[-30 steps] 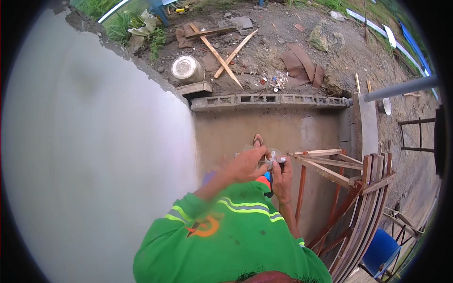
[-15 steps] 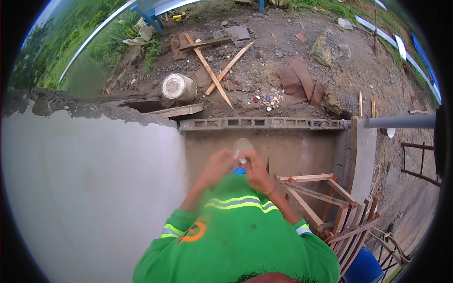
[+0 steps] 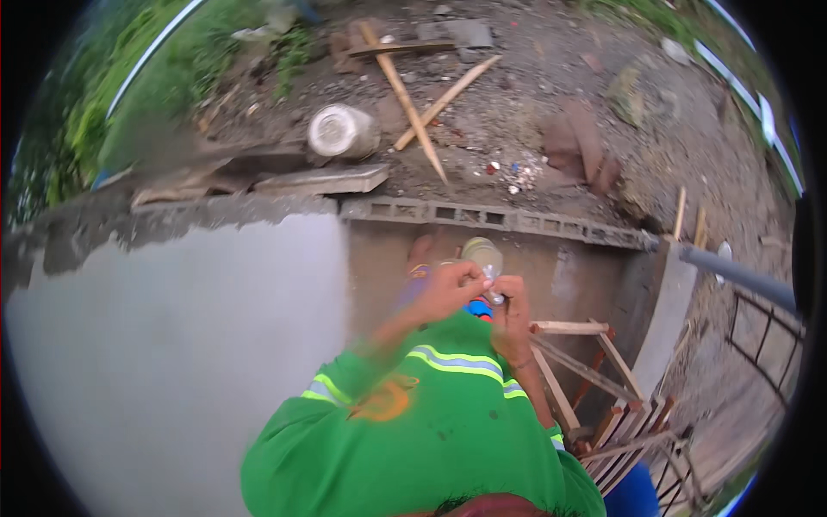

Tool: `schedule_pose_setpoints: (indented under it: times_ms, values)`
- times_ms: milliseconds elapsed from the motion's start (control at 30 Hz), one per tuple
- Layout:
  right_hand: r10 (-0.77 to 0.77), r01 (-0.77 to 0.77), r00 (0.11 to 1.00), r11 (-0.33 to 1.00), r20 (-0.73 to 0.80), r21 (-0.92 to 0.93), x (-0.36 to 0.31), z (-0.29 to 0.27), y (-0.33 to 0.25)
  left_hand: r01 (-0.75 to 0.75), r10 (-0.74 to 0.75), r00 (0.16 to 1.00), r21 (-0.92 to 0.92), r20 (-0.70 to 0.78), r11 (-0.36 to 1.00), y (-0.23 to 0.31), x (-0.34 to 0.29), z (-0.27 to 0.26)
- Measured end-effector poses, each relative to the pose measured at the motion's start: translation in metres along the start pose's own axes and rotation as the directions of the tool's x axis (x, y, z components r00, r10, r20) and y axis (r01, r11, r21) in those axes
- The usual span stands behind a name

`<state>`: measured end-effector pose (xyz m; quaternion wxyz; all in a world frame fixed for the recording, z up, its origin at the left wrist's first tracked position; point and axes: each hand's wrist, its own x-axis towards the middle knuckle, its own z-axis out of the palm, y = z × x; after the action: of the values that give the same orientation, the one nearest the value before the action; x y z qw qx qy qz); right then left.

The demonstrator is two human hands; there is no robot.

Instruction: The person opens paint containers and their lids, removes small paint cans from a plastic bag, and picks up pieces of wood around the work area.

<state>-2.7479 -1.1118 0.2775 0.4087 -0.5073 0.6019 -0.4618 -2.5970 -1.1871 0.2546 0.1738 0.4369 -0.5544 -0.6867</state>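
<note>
Both my hands meet in front of my chest, over the gap beside the walls. Pinched between the fingertips is a small whitish, see-through piece that looks like crumpled plastic [image 3: 492, 274]; its kind is too small to make out. My left hand [image 3: 455, 289] is closed on its left side, slightly blurred. My right hand [image 3: 513, 303] is closed on its right side, with part of the piece showing below the fingers. A pale round container [image 3: 482, 252] stands just beyond and below the hands, partly hidden by them. Something blue and red [image 3: 480, 308] shows beneath the fingers.
A plastered wall [image 3: 189, 327] fills the left. A hollow-block wall [image 3: 500, 217] runs ahead. Beyond lie a whitish bucket [image 3: 343, 131] on its side and crossed wood strips [image 3: 415, 121]. To the right are a wooden frame [image 3: 564, 379] and a grey pipe [image 3: 741, 277].
The whole view has shifted and tilted, so the hands sit further right. The hands stay together on the small piece; more of the pale container shows beyond them.
</note>
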Motion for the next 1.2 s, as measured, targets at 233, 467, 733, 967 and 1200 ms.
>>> schedule_pose_setpoints:
  times_ms: [233,467,733,967,1200]
  values:
    - [-0.046,0.029,0.995,0.982,-0.091,-0.187,0.010,0.015,0.000,0.178,-0.174,0.956,0.006,0.238,0.984,0.012,0.040,-0.035]
    - [0.126,-0.139,0.909,0.990,-0.397,-0.003,0.001,-0.007,-0.008,-0.180,0.038,0.889,0.273,0.456,0.945,0.022,0.078,-0.024]
    - [0.337,-0.424,0.721,0.906,-0.606,-0.001,-0.038,0.012,-0.005,-0.673,0.201,0.595,0.345,0.778,0.654,0.085,0.085,0.013]
    - [0.323,-0.409,0.499,0.906,-0.804,0.109,-0.064,0.008,0.000,-0.665,0.152,0.469,0.235,0.870,0.709,0.115,0.072,0.069]
    - [0.235,-0.363,0.411,0.929,-0.881,0.079,-0.114,-0.053,-0.036,-0.773,0.172,0.367,0.196,0.914,0.604,0.113,0.071,0.151]
